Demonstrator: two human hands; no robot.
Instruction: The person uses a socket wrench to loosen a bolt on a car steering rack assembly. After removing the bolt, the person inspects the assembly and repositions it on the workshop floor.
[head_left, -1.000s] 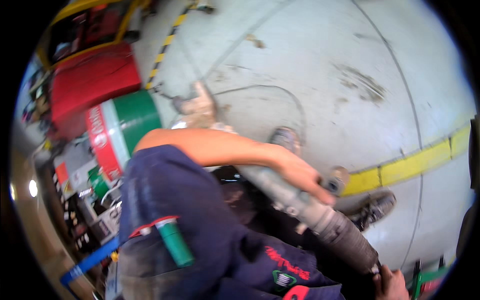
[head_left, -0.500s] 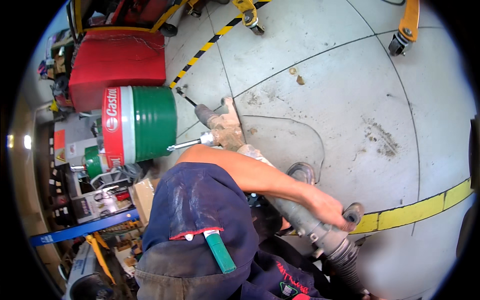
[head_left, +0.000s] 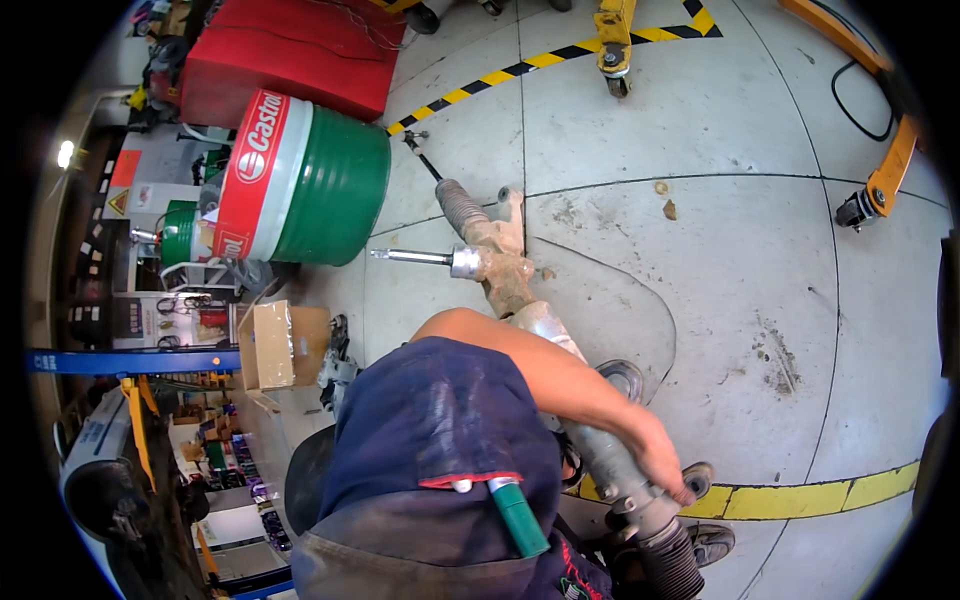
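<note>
A long, dirty steering rack (head_left: 510, 290) lies slantwise across the view. It has a ribbed rubber boot (head_left: 461, 208) near its far end and another boot (head_left: 672, 562) at the near end. A bright splined shaft (head_left: 415, 257) sticks out to the left. My left hand (head_left: 662, 468) is closed on the rack beside its near mounting eye (head_left: 698, 480), with the bare forearm along the housing. My left sleeve, with a green marker (head_left: 518, 518) in its pocket, hides part of the rack. My right hand does not show.
A green, white and red drum (head_left: 335, 185) stands left of the rack, near a red cabinet (head_left: 290, 60) and an open cardboard box (head_left: 290, 345). Yellow wheeled legs (head_left: 615, 45) and an orange one (head_left: 890, 165) rest on the tiled floor. A shoe (head_left: 712, 545) shows near the boot.
My view has shifted, so the drum, rack and floor markings sit differently in it, and more of the box shows. My left hand stays at the same spot on the rack.
</note>
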